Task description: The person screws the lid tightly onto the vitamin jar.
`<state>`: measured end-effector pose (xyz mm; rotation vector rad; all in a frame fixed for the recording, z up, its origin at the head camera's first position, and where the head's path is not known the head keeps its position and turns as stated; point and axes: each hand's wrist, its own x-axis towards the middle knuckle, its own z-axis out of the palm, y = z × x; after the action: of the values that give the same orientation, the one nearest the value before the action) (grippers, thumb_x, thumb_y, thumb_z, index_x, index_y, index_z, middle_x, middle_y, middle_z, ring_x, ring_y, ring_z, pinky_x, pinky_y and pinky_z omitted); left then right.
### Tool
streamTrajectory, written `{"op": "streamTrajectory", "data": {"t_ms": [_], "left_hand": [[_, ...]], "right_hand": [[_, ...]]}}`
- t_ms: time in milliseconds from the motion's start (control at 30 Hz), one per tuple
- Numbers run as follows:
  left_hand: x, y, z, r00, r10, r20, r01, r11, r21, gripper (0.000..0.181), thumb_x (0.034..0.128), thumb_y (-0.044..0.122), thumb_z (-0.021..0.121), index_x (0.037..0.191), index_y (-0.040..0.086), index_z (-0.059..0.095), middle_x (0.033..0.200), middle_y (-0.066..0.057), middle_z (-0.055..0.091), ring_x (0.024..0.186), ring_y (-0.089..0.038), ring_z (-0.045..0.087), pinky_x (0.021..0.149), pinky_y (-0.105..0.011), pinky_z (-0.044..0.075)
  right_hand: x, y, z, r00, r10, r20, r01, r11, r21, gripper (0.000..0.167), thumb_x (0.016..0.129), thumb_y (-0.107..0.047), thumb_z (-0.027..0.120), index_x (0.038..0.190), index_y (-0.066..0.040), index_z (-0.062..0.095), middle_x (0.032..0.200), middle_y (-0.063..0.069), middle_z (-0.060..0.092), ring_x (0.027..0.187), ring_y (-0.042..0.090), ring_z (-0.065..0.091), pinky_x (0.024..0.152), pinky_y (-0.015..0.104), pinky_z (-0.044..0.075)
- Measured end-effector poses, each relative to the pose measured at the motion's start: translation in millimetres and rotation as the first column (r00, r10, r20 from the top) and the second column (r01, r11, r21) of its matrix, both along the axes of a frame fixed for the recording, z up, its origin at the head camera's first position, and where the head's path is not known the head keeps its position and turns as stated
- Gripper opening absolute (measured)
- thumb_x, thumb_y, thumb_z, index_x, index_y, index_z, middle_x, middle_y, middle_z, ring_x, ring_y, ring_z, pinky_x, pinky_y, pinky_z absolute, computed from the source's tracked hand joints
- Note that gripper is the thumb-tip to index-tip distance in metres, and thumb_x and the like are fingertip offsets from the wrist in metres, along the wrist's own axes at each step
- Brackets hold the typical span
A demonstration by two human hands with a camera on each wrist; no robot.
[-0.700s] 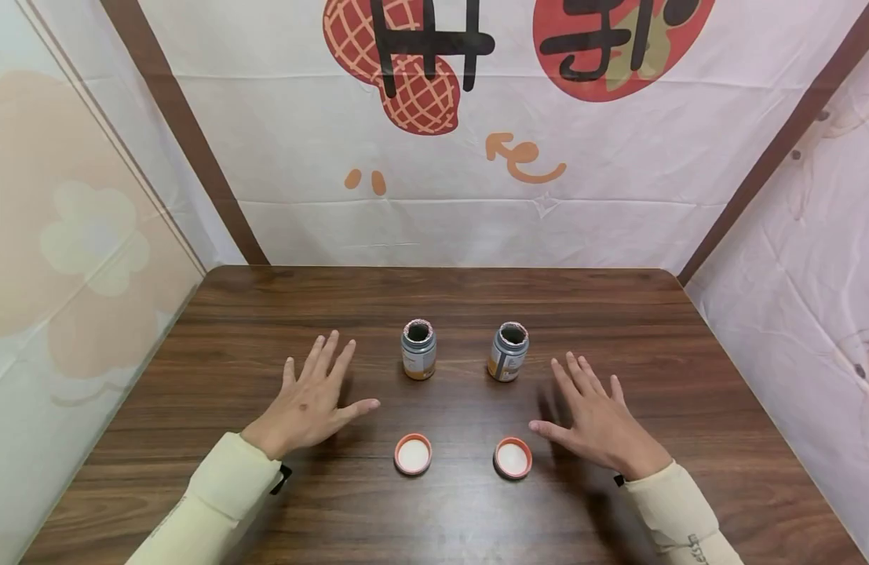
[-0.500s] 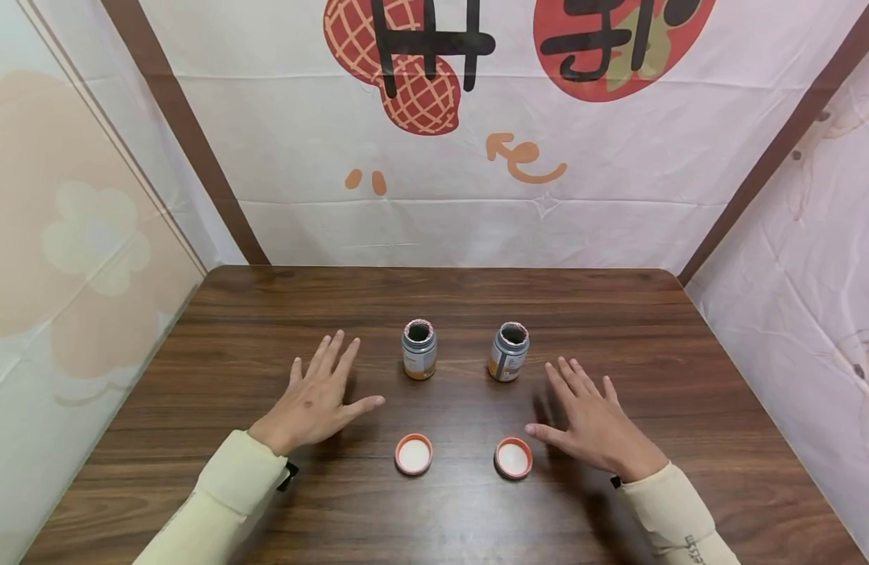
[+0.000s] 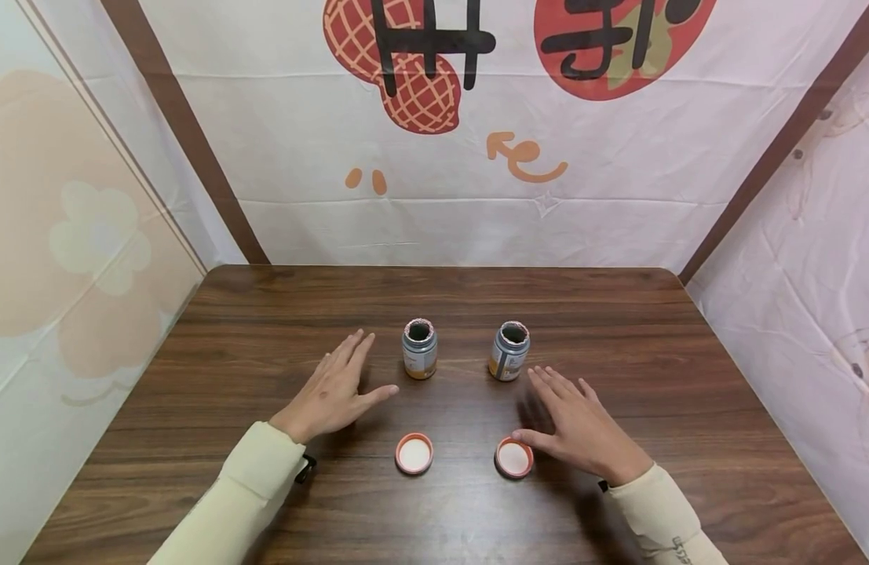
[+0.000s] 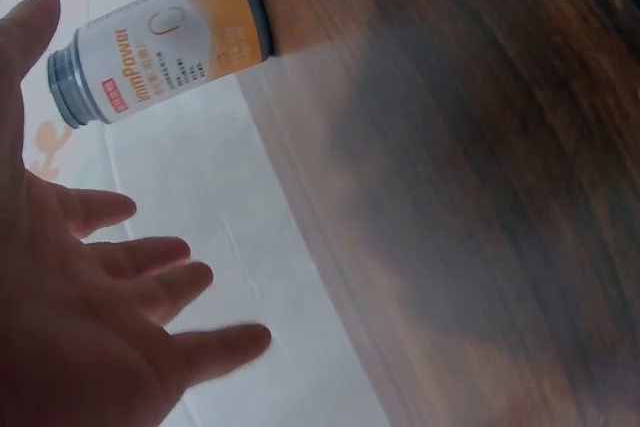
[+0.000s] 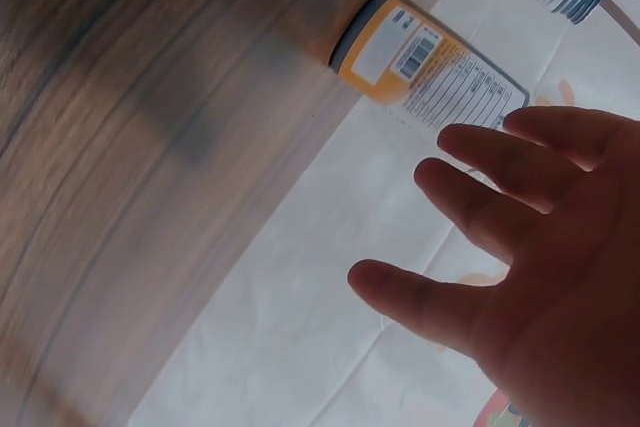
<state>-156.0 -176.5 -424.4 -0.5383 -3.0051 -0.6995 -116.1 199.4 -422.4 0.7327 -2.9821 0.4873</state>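
Two small uncapped bottles, grey with white and orange labels, stand upright on the table: the left bottle [image 3: 420,355] and the right bottle [image 3: 509,357]. Nearer to me lie two orange-rimmed lids with their white insides up, the left lid [image 3: 414,454] and the right lid [image 3: 513,461]. My left hand [image 3: 333,392] hovers left of the left bottle, fingers extended and thumb apart, holding nothing. Over the table at the right, my right hand [image 3: 578,424] has its fingers stretched toward the right bottle [image 5: 430,62]. Its thumb overlaps the right lid's edge in the head view; contact cannot be told.
The dark wood-grain table [image 3: 300,298] ends at a white printed cloth backdrop [image 3: 441,227]. Cloth walls also rise at the left and right sides.
Both hands have moved inward toward the bottles, the left one rightward and the right one leftward. Bottles and lids have stayed in place.
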Motion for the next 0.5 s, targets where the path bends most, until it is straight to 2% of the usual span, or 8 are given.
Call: {"op": "streamTrajectory", "data": {"t_ms": [233,500], "left_hand": [[-9.3,5.5,-2.9,0.999,-0.016,0.037,0.013,0.997,0.080,0.097,0.0909,0.060,0.064,0.156,0.001,0.024,0.160,-0.022,0.023,0.145,-0.039,0.026,0.111,-0.059,0.029],[-16.8,13.8,-6.1,0.996,-0.020,0.090,0.006,0.988,0.152,0.096,0.0902,0.059,0.066,0.157,0.004,0.024,0.160,-0.018,0.024,0.145,-0.037,0.028,0.110,-0.059,0.030]], "right_hand": [[0.2,-9,-2.4,0.999,0.046,-0.006,-0.046,0.999,-0.006,0.091,0.086,-0.062,0.068,0.147,0.001,0.045,0.149,0.020,0.046,0.138,0.036,0.041,0.106,0.067,0.029],[-0.6,-21,-0.5,0.997,0.077,0.013,-0.077,0.997,-0.030,0.090,0.085,-0.062,0.069,0.147,0.001,0.046,0.149,0.019,0.047,0.138,0.033,0.043,0.106,0.068,0.028]]}}
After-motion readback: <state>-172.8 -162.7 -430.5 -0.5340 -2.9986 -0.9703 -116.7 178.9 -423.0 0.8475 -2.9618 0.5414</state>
